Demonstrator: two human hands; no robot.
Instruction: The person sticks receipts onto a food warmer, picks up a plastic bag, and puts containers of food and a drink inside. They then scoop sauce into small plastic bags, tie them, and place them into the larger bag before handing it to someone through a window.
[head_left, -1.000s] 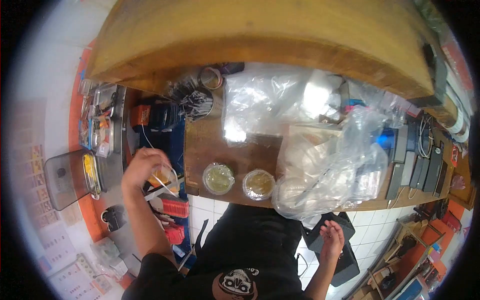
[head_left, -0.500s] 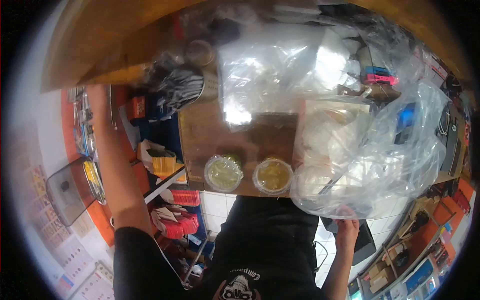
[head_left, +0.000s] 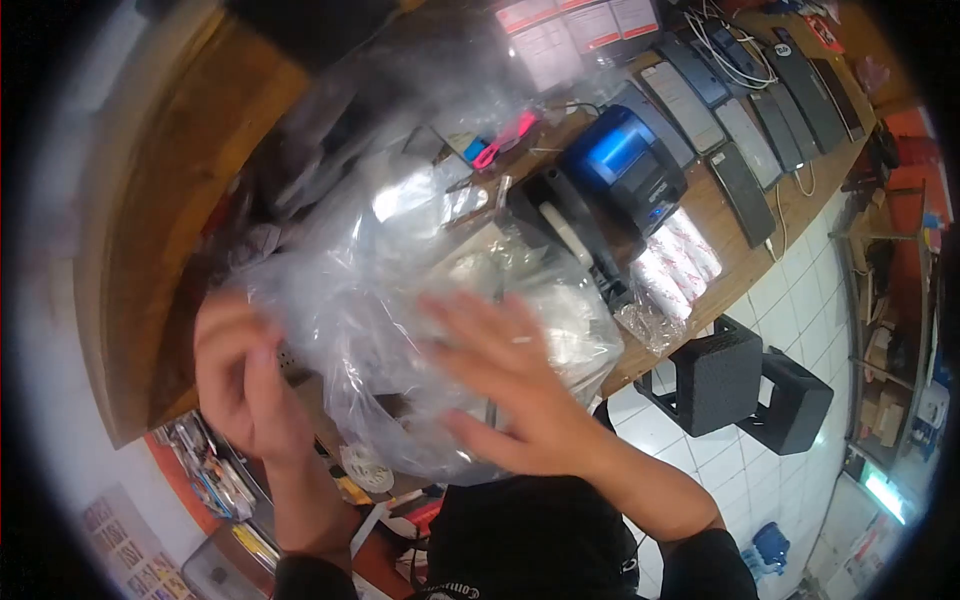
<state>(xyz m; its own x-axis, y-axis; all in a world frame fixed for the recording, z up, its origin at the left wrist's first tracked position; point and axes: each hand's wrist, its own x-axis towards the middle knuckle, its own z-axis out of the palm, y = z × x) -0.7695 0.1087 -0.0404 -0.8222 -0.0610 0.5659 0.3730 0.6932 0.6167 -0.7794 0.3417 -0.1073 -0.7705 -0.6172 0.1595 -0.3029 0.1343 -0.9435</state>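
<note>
A large clear plastic bag point(head_left: 350, 365) spreads over the near part of the wooden table, its film crumpled and shiny. At its left edge, my left hand point(head_left: 245, 375) has its fingers curled in on the film, slightly blurred. My right hand point(head_left: 510, 385) lies across the bag with fingers spread, also blurred by motion. White packed items point(head_left: 565, 325) show through the plastic beyond my right fingers. Below the bag, near my left wrist, the lid of a plastic cup point(head_left: 367, 470) peeks out.
A blue-and-black printer point(head_left: 625, 165) stands right of the bag, beside white-and-red rolls point(head_left: 675, 265). Several phones point(head_left: 685, 105) line the table's back right. Black stools point(head_left: 715, 380) stand on the tiled floor. A wooden panel point(head_left: 160, 230) borders the left.
The view has swung right. My left hand has come from the shelf at the left to the bag. My right hand has moved from the bag's lower edge onto it, and the bag now covers the cups' area.
</note>
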